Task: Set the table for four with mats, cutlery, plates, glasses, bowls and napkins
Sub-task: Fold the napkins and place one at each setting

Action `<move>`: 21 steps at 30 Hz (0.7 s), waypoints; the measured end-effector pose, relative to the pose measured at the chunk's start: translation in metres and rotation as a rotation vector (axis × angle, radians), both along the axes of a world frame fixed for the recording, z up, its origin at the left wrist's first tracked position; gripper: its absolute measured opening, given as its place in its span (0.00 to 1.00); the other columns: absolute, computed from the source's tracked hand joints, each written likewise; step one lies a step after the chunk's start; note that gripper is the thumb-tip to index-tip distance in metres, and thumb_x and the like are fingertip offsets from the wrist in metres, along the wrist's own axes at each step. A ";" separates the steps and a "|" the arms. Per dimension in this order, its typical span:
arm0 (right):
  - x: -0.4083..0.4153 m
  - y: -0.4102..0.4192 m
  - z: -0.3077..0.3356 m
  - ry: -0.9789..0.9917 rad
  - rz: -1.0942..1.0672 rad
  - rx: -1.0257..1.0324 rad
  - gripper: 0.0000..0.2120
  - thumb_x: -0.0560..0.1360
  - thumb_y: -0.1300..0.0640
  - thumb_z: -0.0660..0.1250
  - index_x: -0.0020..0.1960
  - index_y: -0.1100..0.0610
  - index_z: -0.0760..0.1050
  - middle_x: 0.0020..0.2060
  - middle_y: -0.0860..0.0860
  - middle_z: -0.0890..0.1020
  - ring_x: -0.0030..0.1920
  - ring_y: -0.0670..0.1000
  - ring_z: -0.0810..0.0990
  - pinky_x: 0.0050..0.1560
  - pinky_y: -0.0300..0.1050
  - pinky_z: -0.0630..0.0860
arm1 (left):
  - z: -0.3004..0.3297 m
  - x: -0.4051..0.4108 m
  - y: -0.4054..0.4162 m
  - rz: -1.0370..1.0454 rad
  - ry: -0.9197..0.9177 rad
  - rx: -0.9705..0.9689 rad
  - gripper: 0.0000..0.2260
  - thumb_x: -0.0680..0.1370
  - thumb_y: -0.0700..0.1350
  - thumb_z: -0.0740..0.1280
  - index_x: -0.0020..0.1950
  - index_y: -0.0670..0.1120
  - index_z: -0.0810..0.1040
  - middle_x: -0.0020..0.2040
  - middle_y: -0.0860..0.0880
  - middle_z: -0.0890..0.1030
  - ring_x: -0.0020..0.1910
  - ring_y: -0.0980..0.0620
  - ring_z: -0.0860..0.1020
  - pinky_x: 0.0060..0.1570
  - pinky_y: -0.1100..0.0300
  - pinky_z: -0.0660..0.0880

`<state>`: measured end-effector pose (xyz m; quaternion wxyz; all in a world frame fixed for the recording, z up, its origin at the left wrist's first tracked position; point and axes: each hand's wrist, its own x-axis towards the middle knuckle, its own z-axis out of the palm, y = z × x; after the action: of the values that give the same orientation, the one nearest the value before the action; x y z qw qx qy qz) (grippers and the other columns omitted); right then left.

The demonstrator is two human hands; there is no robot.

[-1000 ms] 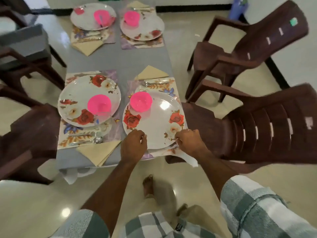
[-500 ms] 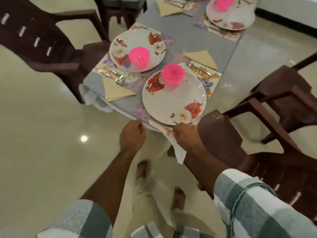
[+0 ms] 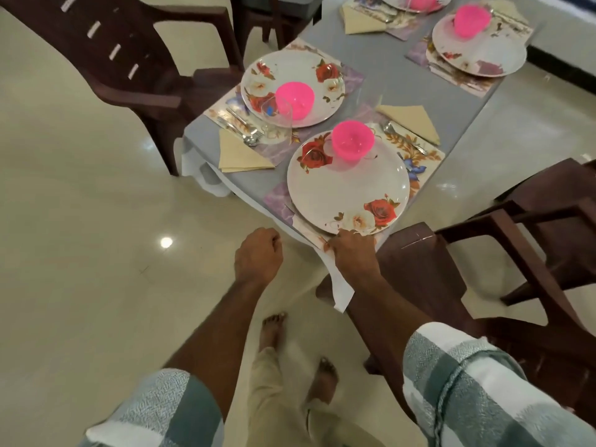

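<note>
On the grey table (image 3: pixel 377 72), the nearest plate (image 3: pixel 346 188) sits on its placemat (image 3: pixel 278 203), directly beyond my right hand (image 3: pixel 351 253), which pinches the mat's near edge. My left hand (image 3: pixel 258 253), curled and empty, hangs just off the table.

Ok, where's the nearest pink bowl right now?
Head view, centre: the pink bowl sits at the far side of the nearest floral plate, left of the cutlery.

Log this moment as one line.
right hand: grips mat edge | left hand: curled, empty, off table | bowl on plate, plate on mat
</note>
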<state>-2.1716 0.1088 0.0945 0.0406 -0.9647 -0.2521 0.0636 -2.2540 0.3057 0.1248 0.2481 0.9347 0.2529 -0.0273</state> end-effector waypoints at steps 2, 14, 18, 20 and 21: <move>0.000 -0.002 -0.001 0.002 0.038 -0.006 0.14 0.76 0.62 0.67 0.51 0.45 0.85 0.46 0.50 0.83 0.44 0.56 0.80 0.45 0.50 0.69 | -0.001 0.001 0.001 0.001 0.009 0.007 0.08 0.81 0.46 0.61 0.49 0.48 0.80 0.48 0.49 0.80 0.46 0.47 0.78 0.43 0.56 0.71; 0.008 -0.016 -0.007 0.008 0.145 0.044 0.17 0.75 0.64 0.67 0.57 0.46 0.84 0.52 0.48 0.85 0.49 0.55 0.81 0.46 0.52 0.72 | 0.000 0.019 -0.011 -0.035 0.053 0.012 0.08 0.82 0.47 0.61 0.51 0.47 0.80 0.50 0.48 0.80 0.49 0.46 0.79 0.47 0.53 0.75; 0.013 -0.020 -0.011 0.029 0.180 0.034 0.15 0.77 0.61 0.66 0.58 0.47 0.83 0.54 0.47 0.84 0.51 0.55 0.80 0.50 0.53 0.73 | -0.004 0.025 -0.013 -0.063 0.049 -0.010 0.13 0.82 0.47 0.63 0.66 0.48 0.78 0.63 0.48 0.77 0.63 0.47 0.76 0.58 0.52 0.73; 0.014 -0.023 -0.016 0.039 0.171 0.037 0.13 0.77 0.60 0.67 0.58 0.48 0.84 0.53 0.47 0.84 0.51 0.54 0.80 0.51 0.54 0.75 | -0.004 0.032 -0.014 -0.075 0.040 -0.026 0.14 0.82 0.47 0.65 0.67 0.48 0.78 0.65 0.48 0.77 0.65 0.47 0.75 0.61 0.51 0.73; 0.014 -0.023 -0.018 0.041 0.165 0.046 0.12 0.77 0.59 0.67 0.57 0.48 0.84 0.53 0.48 0.84 0.50 0.53 0.80 0.51 0.54 0.76 | -0.004 0.036 -0.014 -0.076 0.035 -0.030 0.14 0.82 0.47 0.65 0.66 0.47 0.78 0.65 0.47 0.78 0.64 0.47 0.76 0.61 0.51 0.73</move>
<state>-2.1575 0.0854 0.0766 0.0626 -0.9380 -0.3311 0.0809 -2.2183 0.2916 0.1204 0.2565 0.9392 0.2210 -0.0568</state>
